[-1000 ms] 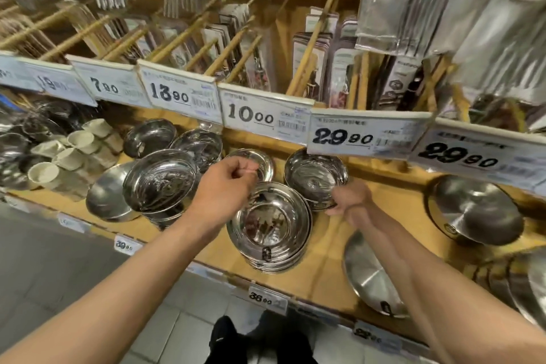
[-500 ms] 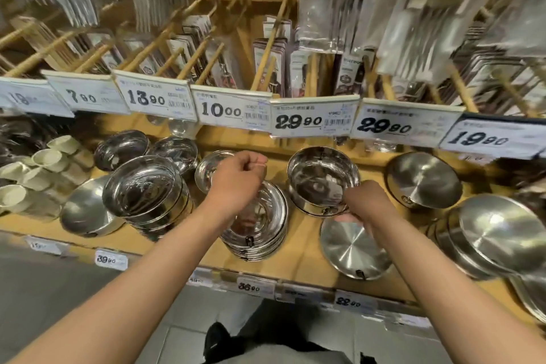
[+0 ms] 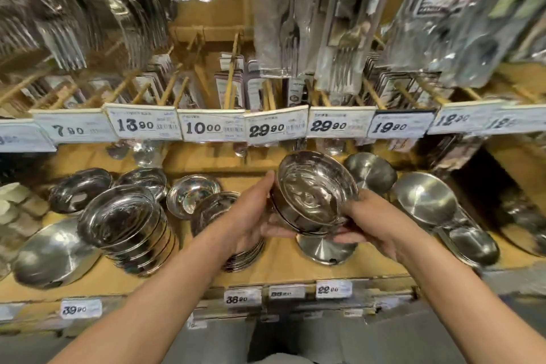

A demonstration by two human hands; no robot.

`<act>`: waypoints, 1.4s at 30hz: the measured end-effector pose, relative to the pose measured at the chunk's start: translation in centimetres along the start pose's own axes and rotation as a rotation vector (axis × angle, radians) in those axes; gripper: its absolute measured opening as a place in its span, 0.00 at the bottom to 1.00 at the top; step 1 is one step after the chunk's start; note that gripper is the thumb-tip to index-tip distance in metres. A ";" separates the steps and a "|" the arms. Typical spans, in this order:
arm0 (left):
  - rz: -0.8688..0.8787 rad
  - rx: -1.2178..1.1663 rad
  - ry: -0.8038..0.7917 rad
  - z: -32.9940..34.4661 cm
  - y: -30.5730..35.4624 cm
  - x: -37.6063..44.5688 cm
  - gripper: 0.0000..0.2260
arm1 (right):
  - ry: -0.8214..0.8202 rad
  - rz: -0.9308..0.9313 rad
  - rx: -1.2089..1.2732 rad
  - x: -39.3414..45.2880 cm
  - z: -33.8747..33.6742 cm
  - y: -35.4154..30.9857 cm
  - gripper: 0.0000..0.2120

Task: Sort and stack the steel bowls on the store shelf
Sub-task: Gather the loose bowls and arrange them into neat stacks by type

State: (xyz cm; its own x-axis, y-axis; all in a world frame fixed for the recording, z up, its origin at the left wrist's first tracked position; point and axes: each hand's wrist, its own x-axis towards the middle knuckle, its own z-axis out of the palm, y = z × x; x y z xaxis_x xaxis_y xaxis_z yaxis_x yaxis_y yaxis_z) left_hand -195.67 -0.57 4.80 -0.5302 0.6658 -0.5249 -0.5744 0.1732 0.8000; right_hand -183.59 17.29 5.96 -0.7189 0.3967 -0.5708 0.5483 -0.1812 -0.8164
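Note:
A small stack of deep steel bowls (image 3: 313, 192) is held above the wooden shelf (image 3: 283, 263), tilted toward me. My left hand (image 3: 251, 216) grips its left side and underside. My right hand (image 3: 369, 221) holds its right rim and base. Below the stack an upturned steel plate (image 3: 325, 250) lies on the shelf. A stack of shallow plates (image 3: 245, 257) sits partly hidden under my left wrist. A tall stack of bowls (image 3: 124, 224) stands at the left, with a single small bowl (image 3: 192, 195) behind it.
More bowls (image 3: 78, 189) and an upturned dish (image 3: 53, 254) lie at the left. Steel pans and lids (image 3: 425, 204) crowd the right. Price tags (image 3: 212, 127) hang along the rail above, with packed cutlery (image 3: 289, 23) dangling overhead. Lower price labels (image 3: 243, 298) line the shelf's front edge.
My left hand left the plate stack and moved right to the deep bowls. Both hands now hold that stack, lifted off the shelf and tilted. The view has shifted right.

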 end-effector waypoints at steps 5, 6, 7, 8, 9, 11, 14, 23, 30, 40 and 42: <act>0.086 0.037 -0.048 -0.6 -0.6 -1.4 0.18 | 0.107 -0.075 -0.001 -2.8 0.4 -0.2 0.13; 0.088 0.045 -0.053 -0.7 -0.7 -1.7 0.17 | 0.126 -0.077 0.002 -3.3 0.6 -0.2 0.12; 0.086 0.056 -0.058 -0.8 -0.8 -1.9 0.17 | 0.139 -0.076 0.007 -3.7 0.8 -0.2 0.12; 0.079 0.062 -0.061 -0.8 -0.9 -2.1 0.17 | 0.150 -0.071 0.021 -4.1 0.9 -0.1 0.12; 0.069 0.057 -0.063 -0.8 -1.0 -2.3 0.17 | 0.163 -0.065 0.045 -4.5 0.9 0.0 0.12; 0.052 0.035 -0.055 -0.6 -1.2 -2.6 0.16 | 0.203 -0.058 0.114 -5.3 0.6 -0.1 0.11; 0.040 0.047 -0.014 -0.4 -1.9 -2.9 0.10 | 0.287 -0.065 0.211 -6.5 -0.9 -0.3 0.10; -0.015 0.051 -0.022 1.4 -4.0 -2.4 0.16 | 0.358 -0.075 0.388 -8.2 -5.9 2.2 0.09; 0.011 -0.103 0.044 1.5 -4.8 -4.7 0.12 | 0.312 -0.040 0.416 -9.0 -10.2 4.4 0.07; 0.184 -0.224 0.479 0.8 -4.6 -10.3 0.10 | 0.051 -0.046 0.273 -5.7 -9.8 5.3 0.10; 0.198 -0.243 0.560 1.2 -4.9 -11.5 0.10 | 0.005 -0.051 0.221 -4.8 -9.2 5.5 0.11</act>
State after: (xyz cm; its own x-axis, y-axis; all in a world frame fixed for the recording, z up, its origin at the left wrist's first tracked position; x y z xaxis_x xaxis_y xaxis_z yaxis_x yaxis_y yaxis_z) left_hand -185.97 -8.25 7.24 -0.8482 0.1770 -0.4993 -0.5228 -0.1274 0.8429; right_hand -173.17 22.66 5.03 -0.7407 0.4148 -0.5286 0.4043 -0.3532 -0.8437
